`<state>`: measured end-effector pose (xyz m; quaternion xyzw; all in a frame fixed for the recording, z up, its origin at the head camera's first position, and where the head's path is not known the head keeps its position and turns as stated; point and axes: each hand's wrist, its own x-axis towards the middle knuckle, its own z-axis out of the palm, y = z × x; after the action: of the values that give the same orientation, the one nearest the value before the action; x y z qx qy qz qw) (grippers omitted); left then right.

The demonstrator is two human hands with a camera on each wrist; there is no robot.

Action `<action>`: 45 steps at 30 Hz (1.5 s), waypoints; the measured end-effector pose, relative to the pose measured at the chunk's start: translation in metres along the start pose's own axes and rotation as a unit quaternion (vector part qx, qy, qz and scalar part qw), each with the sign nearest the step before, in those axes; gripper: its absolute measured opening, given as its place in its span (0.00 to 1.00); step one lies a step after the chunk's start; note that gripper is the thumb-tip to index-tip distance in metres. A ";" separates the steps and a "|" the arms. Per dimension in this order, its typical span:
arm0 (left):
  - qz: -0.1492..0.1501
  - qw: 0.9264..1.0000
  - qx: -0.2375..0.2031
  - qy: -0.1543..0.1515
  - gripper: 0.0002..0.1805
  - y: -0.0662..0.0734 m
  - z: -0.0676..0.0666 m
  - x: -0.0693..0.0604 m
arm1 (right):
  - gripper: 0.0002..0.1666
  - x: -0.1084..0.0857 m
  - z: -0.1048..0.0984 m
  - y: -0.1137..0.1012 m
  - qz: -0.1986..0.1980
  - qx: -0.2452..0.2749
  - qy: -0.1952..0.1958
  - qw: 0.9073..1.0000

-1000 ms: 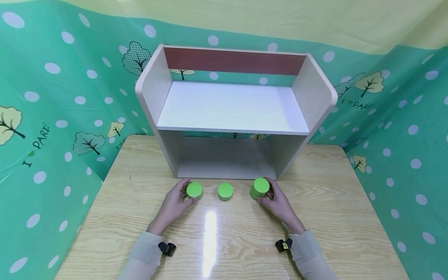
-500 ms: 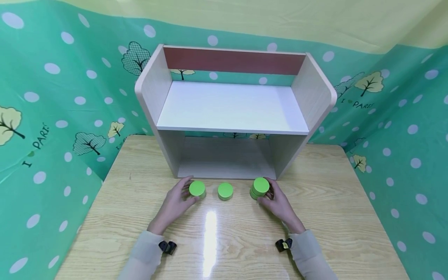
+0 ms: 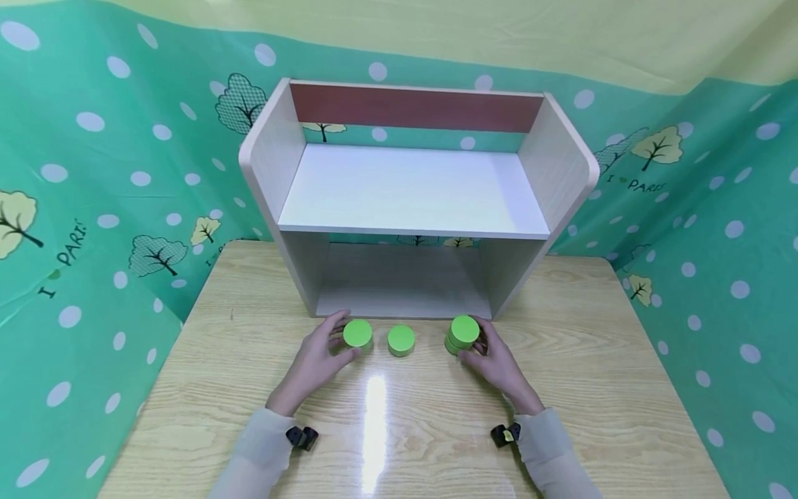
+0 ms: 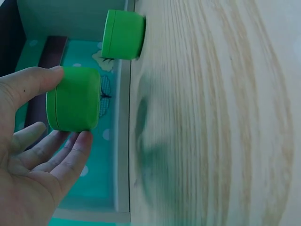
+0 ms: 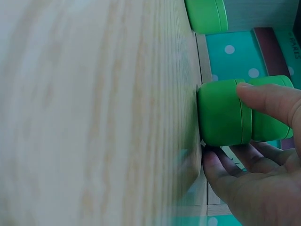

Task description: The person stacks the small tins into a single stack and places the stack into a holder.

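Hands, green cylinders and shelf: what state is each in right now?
Left cylinder: held clear of the table
Left hand: pinching that cylinder
Middle cylinder: upright on the table, untouched
Stack: two cylinders, upright on the table
Right hand: holding the stack
Shelf: upright, open-fronted

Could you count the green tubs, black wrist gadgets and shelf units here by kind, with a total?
Green tubs: 4 (one in the left hand, one standing alone, two stacked at the right hand)
Black wrist gadgets: 2
Shelf unit: 1
Total: 7
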<state>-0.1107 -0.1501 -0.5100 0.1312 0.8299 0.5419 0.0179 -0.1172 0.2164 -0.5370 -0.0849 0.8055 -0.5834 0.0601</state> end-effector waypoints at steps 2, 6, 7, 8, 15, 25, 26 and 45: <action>0.002 1.000 0.000 0.001 0.43 0.002 0.001 0.001 | 0.45 0.000 0.000 0.000 0.000 -0.001 -0.001 1.000; 0.014 1.000 -0.001 -0.002 0.42 0.008 0.003 0.006 | 0.45 0.000 -0.001 0.001 -0.004 -0.002 -0.002 1.000; 0.017 1.000 -0.004 -0.003 0.42 0.009 0.004 0.008 | 0.45 0.000 -0.001 0.001 -0.003 -0.002 -0.001 1.000; 0.020 1.000 -0.007 -0.005 0.42 0.011 0.005 0.009 | 0.45 0.000 -0.001 0.001 -0.003 -0.002 0.000 1.000; 0.027 0.999 -0.025 -0.024 0.43 0.017 0.014 0.018 | 0.44 0.000 -0.001 0.000 -0.007 -0.003 0.000 1.000; 0.045 0.998 -0.006 -0.047 0.42 0.027 0.019 0.031 | 0.42 -0.006 -0.003 -0.038 0.002 0.002 -0.013 1.000; 0.049 0.998 -0.003 -0.048 0.42 0.028 0.020 0.032 | 0.42 -0.005 -0.003 -0.038 0.002 0.002 -0.014 1.000; 0.076 0.993 0.007 -0.084 0.42 0.049 0.038 0.052 | 0.40 -0.007 -0.002 -0.042 -0.002 0.002 -0.009 1.000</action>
<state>-0.1449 -0.0853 -0.4759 0.2394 0.8167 0.5231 0.0457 -0.1079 0.2067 -0.4962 -0.0915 0.8037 -0.5842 0.0666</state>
